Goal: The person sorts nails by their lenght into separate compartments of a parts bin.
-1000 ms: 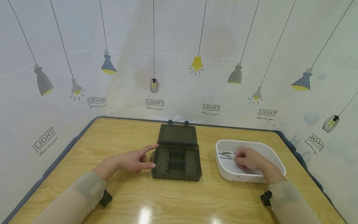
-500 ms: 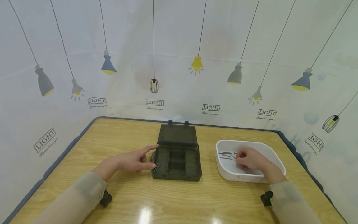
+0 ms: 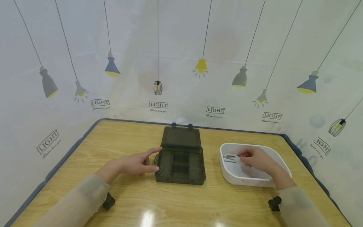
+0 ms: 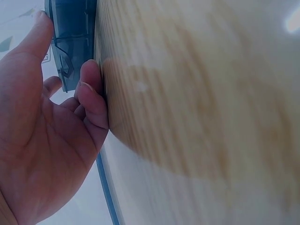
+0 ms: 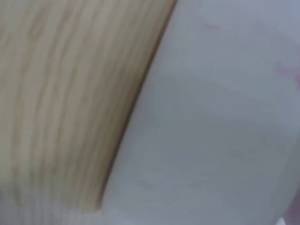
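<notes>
On the table an open dark, see-through plastic case (image 3: 195, 165) holds a few thin, nail-like metal pieces (image 3: 161, 169) in its left part. My left hand (image 3: 133, 163) touches the case's left edge with a straight index finger and thumb; its other fingers bend loosely, as the left wrist view (image 4: 51, 136) shows. Over the white tray (image 3: 241, 180), my right hand (image 3: 259, 160) pinches a thin metal piece at its fingertips, mostly hidden by the fingers. Several more metal pieces (image 3: 229, 158) lie on the tray's floor at the left.
The case's lid (image 3: 181, 137) leans back toward the wall, its latches up. The wooden table (image 3: 181, 201) ends at a printed cloth wall (image 3: 181, 78). In the right wrist view, the tray's outer wall (image 5: 201, 126) fills the right side beside the table.
My right hand has lifted slightly off the tray's floor, its fingertips turning up with the thin metal piece. The left hand stays at the case; the view has shifted slightly.
</notes>
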The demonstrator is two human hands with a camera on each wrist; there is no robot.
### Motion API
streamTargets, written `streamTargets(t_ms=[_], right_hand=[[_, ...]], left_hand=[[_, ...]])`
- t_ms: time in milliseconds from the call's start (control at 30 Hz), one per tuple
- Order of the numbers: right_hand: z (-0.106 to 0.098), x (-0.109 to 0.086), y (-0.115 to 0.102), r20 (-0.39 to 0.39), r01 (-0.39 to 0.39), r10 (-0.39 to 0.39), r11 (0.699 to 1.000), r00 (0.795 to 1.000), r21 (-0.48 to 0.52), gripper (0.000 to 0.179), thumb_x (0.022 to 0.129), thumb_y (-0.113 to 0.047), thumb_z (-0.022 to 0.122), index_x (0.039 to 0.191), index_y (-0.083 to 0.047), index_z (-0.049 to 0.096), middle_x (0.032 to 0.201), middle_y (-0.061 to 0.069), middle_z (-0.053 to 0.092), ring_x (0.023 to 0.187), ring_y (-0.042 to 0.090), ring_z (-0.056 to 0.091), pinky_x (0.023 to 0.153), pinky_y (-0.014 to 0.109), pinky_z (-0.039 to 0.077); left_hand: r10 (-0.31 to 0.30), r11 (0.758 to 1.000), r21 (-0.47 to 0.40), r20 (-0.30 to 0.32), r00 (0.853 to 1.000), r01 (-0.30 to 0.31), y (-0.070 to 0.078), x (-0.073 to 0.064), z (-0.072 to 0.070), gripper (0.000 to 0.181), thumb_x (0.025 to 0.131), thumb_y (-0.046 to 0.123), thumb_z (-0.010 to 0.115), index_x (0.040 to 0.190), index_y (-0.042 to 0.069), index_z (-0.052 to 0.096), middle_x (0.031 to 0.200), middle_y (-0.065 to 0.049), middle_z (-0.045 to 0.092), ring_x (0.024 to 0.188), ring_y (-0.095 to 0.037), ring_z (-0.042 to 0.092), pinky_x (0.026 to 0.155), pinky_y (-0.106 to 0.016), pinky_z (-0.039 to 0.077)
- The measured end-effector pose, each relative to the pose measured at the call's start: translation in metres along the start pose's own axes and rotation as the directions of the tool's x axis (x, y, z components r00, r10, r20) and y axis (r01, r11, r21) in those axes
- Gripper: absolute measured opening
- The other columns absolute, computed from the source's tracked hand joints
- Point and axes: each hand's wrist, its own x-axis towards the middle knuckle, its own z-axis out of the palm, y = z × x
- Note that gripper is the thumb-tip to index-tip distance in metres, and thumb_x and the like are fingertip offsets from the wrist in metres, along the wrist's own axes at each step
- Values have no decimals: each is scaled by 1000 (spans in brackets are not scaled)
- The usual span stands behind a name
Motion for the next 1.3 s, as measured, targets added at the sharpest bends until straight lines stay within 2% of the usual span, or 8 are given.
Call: streamTargets(t_ms=[167,300,500,600,700,833,1167,1300], right_hand=[[-2,-9,-13,-4,71,-71,997,997,21,35,112,-21,65,141,-3,70,107,14,71,90,24,64,77,36,56],[1,-15,-28,-27,139,-139,990,990,35,35,113,-20,62,143,-3,69,107,15,70,92,27,65,74,36,58],[10,-16,-57,-75,216,-213,976,974,40,27,112,-18,64,134,-5,72,114,20,73,90,28,67,73,35,57],[17,-15,-73,-77,262,-256,962,964,77,22,110,-16,67,128,-4,72,117,22,73,86,24,67,74,36,58],[26,-15,-89,-63,293,-288,949,956,115,17,109,-15,69,122,-4,72,114,19,72,82,21,66,72,35,58],[40,-12,-108,-39,320,-318,937,947,142,15,108,-17,71,119,-6,72,112,13,72,80,19,64,70,33,58],[72,-2,-143,-2,357,-362,918,932,173,18,108,-17,71,125,-9,73,119,12,73,83,24,67,70,31,57],[83,3,-154,-1,359,-366,913,931,193,18,108,-18,72,124,-10,73,118,9,75,85,29,70,74,39,61]], left_hand=[[-1,1000,2,0,1000,1,0,1,1,93,107,55,68,178,35,11,88,-8,66,70,-22,63,69,-38,53],[1,1000,8,0,1000,-1,-1,1,1,93,107,55,68,178,36,11,88,-7,66,70,-21,62,69,-37,52],[5,1000,0,2,1000,-5,-1,1,0,92,108,53,68,178,35,11,87,-8,65,70,-20,61,69,-37,51],[5,1000,-6,2,1000,-5,0,1,0,92,108,53,68,178,35,11,88,-8,65,71,-21,61,70,-38,51],[6,1000,-9,2,1000,-6,0,1,0,92,108,52,68,178,36,11,88,-9,65,71,-22,60,70,-39,51],[9,1000,-11,3,1000,-9,1,1,0,92,108,52,68,178,34,11,87,-9,65,70,-22,60,69,-38,51],[14,1000,-8,5,1000,-14,1,1,0,92,109,52,68,178,33,11,87,-8,65,71,-21,61,71,-38,52],[24,1000,-17,8,1000,-24,1,1,0,92,109,50,68,178,32,11,87,-8,65,72,-22,62,71,-39,53]])
